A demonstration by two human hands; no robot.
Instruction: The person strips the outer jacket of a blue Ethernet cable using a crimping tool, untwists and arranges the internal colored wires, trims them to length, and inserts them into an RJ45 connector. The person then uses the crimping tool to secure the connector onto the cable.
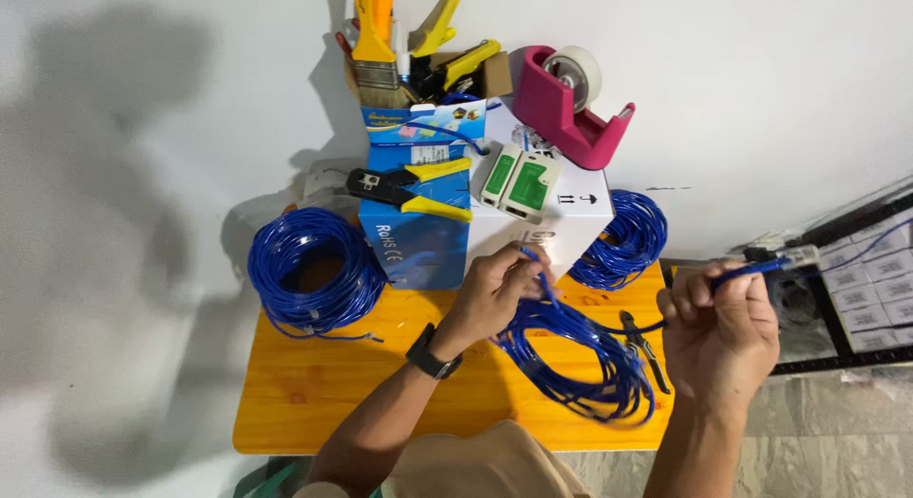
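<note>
Both hands were closed on the same blue cable. Nearest the camera, the right hand (720,332) pinched one end of the cable (761,266) between thumb and fingers, with a clear plug at the tip pointing away to its right. Opposite it, the left hand (495,289), a dark watch (433,353) on its wrist, gripped the top of a loose coil (575,360) of that cable, whose thin, glossy loops sagged between the two hands onto the orange table (314,384).

Three blue coils showed in all: the held one, a larger neat one (309,270) well to the left of the left hand, and a third (623,236) just beyond the gap between the hands. One pair of dark pliers (645,349) lay just beside the right hand. Past the left hand stood two boxes, one blue (418,246) and one white (571,217), bearing one crimping tool (409,189) and one two-part green and white tester (518,182). One pink tape dispenser (571,103) sat behind.
</note>
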